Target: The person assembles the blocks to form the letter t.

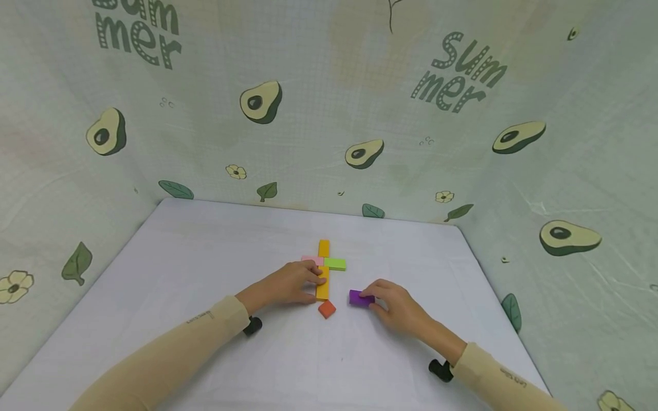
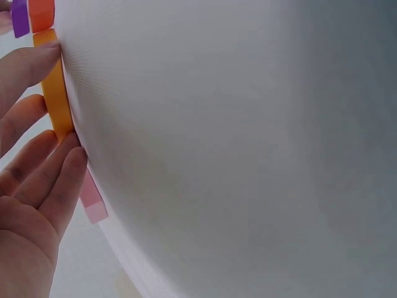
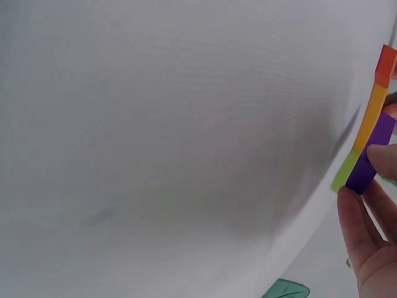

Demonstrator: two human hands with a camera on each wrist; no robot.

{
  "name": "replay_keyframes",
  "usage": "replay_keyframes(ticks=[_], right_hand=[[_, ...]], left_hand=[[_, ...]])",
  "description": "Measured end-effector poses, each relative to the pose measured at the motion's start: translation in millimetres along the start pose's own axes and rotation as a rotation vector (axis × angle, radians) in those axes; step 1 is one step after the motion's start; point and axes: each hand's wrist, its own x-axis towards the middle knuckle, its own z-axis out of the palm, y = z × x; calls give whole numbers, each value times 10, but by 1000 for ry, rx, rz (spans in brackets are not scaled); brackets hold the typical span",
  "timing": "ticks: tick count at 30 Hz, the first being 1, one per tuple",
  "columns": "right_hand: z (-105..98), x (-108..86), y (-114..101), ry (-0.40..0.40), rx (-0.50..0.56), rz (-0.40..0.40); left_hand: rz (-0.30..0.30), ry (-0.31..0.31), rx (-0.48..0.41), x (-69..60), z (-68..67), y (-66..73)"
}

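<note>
My left hand [image 1: 295, 282] lies over the long yellow block [image 1: 322, 290], its fingertips and thumb touching it; part of that block is hidden. In the left wrist view, the fingers on the yellow block [image 2: 57, 93] are fairly straight. A purple block [image 1: 356, 298] is pinched between the thumb and fingers of my right hand [image 1: 398, 308], right of the yellow one. Whether the purple block touches the table, I cannot tell. A small orange-red block [image 1: 326, 309] sits turned like a diamond just below the yellow block's near end.
A shorter yellow block [image 1: 324, 248], a pink block [image 1: 311, 260] and a light green block [image 1: 335, 264] form a cross shape with the long yellow one. White cloth covers the table [image 1: 231, 240]; a printed curtain [image 1: 308, 125] surrounds its back and sides.
</note>
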Motion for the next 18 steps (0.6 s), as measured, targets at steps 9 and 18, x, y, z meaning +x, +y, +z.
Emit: replay_keyframes(ticks=[9,18], right_hand=[[41,-16,-63,-29,26,-8],[86,-52,-119,-70,50,0]], left_hand=[[-5,-6,3,2,-5,8],[-2,-3,1,-1,7,16]])
